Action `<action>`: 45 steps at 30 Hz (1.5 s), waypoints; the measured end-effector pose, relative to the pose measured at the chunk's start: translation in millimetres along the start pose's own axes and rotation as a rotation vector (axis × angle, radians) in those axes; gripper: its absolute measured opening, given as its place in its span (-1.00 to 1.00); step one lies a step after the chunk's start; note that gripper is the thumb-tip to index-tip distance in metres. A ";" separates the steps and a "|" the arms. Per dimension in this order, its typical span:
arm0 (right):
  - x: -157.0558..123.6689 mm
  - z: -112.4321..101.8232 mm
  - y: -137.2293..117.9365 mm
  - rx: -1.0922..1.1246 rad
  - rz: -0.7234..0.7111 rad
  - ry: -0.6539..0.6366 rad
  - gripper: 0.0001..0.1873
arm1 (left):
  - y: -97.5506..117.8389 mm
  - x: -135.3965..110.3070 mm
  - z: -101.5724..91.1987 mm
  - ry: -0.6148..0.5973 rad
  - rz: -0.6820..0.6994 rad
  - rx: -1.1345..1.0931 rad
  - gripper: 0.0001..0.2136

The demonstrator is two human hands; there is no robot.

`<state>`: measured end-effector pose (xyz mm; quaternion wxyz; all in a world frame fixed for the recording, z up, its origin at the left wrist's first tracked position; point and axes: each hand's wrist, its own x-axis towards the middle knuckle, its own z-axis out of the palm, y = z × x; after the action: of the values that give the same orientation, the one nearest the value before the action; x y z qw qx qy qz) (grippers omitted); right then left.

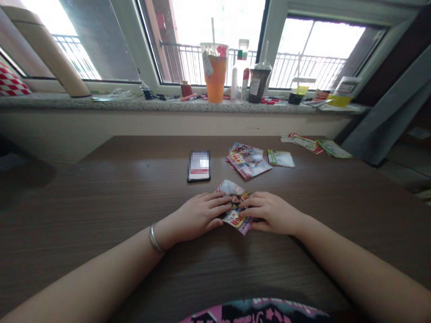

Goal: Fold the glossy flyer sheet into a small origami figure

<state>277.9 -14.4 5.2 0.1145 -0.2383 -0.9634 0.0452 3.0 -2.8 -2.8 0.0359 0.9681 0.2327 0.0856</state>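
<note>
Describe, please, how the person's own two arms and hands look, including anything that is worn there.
The left hand and the right hand wear no gloves. A narrow, silver-coloured, metal-looking bangle circles the left wrist; none shows on the right. No sleeve covers the visible forearms.

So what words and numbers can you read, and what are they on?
"89.9", probably: yellow patch on the leaflet pile.
Too blurred to be sure: big red digits on the leaflet under the left hand and right hand.
Too blurred or small: phone screen, shirt lettering, label on the orange cup.
</note>
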 end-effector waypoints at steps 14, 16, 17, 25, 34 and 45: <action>-2.3 1.8 -1.3 0.137 0.041 0.031 -0.75 | 7.3 1.8 -4.3 0.007 -0.063 -0.157 -0.60; -2.6 0.9 -0.8 0.165 0.057 0.042 -0.77 | 9.0 1.4 -5.5 0.009 -0.080 -0.195 -0.63; -2.7 0.5 -0.5 0.178 0.063 0.046 -0.78 | 9.6 1.3 -6.0 0.010 -0.087 -0.212 -0.64; -3.7 -2.6 1.8 0.242 0.061 0.038 -0.70 | 9.2 -0.2 -7.1 -0.009 -0.061 -0.203 -0.66; -2.4 -7.2 -3.3 0.315 0.116 0.017 -0.50 | 4.5 -2.1 -1.4 -0.031 -0.066 -0.084 -0.55; -9.1 -7.6 2.9 0.280 0.320 -0.003 -0.82 | 5.3 -6.6 0.1 -0.021 0.003 -0.118 -0.52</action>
<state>289.0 -15.8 10.4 0.1365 -0.3698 -0.8978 0.1966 -0.4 -10.6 -3.3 0.0950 0.9655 0.2255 0.0893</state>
